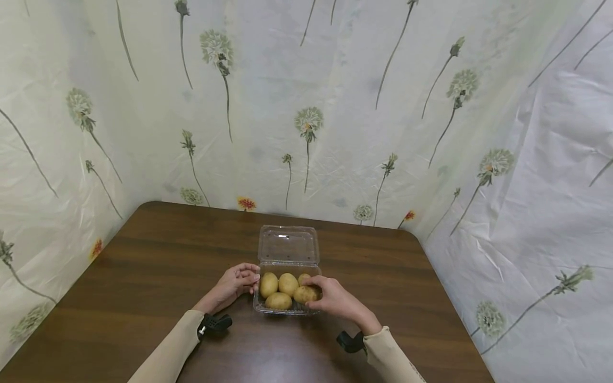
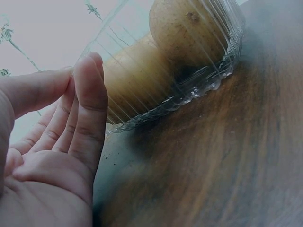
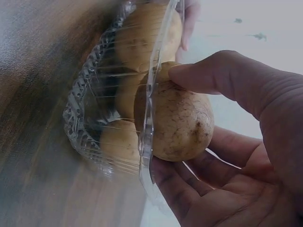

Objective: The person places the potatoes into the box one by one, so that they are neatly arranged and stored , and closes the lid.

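Note:
A clear plastic clamshell container (image 1: 287,312) stands on the table with its lid (image 1: 288,244) tipped back. Several potatoes (image 1: 278,301) lie inside it. My right hand (image 1: 337,299) grips another potato (image 3: 182,120) between thumb and fingers, at the right rim of the container and partly above it. Dark blemishes mark this potato's skin in the right wrist view. On the other side, my left hand (image 1: 234,284) pinches the container's left rim with thumb and forefinger. Through the ribbed wall, the left wrist view shows two potatoes (image 2: 189,33).
The brown wooden table (image 1: 201,239) reaches round the container on all sides. Behind it and at both sides hangs a pale curtain (image 1: 268,106) printed with dandelions. Black wrist cameras (image 1: 351,342) sit on both wrists, at the cuffs of beige sleeves.

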A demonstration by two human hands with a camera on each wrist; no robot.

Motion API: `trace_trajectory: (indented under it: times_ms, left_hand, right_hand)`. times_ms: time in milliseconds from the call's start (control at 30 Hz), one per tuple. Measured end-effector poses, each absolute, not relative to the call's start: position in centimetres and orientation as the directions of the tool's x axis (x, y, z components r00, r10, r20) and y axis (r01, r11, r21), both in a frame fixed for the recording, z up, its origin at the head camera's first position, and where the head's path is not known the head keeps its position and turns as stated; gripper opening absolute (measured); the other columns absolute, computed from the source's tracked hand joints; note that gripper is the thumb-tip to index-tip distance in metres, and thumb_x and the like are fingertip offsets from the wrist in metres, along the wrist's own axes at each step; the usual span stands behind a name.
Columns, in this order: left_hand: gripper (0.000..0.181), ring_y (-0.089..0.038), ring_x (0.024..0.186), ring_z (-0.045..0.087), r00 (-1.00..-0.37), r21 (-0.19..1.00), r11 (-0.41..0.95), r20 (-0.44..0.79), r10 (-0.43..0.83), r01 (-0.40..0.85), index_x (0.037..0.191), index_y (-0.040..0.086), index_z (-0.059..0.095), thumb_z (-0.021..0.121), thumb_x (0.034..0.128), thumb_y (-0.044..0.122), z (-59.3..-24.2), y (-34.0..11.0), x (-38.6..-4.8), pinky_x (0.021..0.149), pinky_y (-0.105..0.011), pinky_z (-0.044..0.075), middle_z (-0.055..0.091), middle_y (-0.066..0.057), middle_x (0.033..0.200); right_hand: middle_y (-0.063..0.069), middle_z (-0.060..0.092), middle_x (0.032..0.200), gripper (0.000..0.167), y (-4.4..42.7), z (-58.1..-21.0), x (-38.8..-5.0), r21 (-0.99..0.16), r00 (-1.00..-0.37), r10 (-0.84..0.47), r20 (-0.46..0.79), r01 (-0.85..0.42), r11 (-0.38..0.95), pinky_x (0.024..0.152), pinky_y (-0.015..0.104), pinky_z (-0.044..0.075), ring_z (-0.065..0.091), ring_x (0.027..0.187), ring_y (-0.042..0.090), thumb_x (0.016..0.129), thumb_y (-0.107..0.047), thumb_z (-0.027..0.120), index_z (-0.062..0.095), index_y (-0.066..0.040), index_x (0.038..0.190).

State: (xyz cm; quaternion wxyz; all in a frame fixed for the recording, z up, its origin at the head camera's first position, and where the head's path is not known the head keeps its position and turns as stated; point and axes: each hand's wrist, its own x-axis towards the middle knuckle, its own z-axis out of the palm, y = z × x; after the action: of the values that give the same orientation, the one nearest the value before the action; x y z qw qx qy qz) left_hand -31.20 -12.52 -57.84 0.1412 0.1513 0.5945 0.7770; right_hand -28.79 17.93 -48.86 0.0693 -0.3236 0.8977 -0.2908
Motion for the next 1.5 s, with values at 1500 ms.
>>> trace_trajectory:
  times_ms: [1500]
  left_hand:
    - [0.039,-0.011,0.072,0.062,-0.914,0.968,-0.242,0.042,0.404,-0.063,0.127,-0.016,0.035,0.053,0.0978,0.002,-55.4,-12.4,-29.9,0.065,-0.024,0.052,0.063,-0.002,0.084]
  right_hand:
    - [0.001,0.068,0.099,0.034,16.4,-48.1,-29.3,-0.400,-0.749,-0.662,0.006,-0.609,0.685,0.069,0.022,0.046,0.056,0.083,0.009,0.074,-0.017,0.083,0.070,-0.007,0.105]
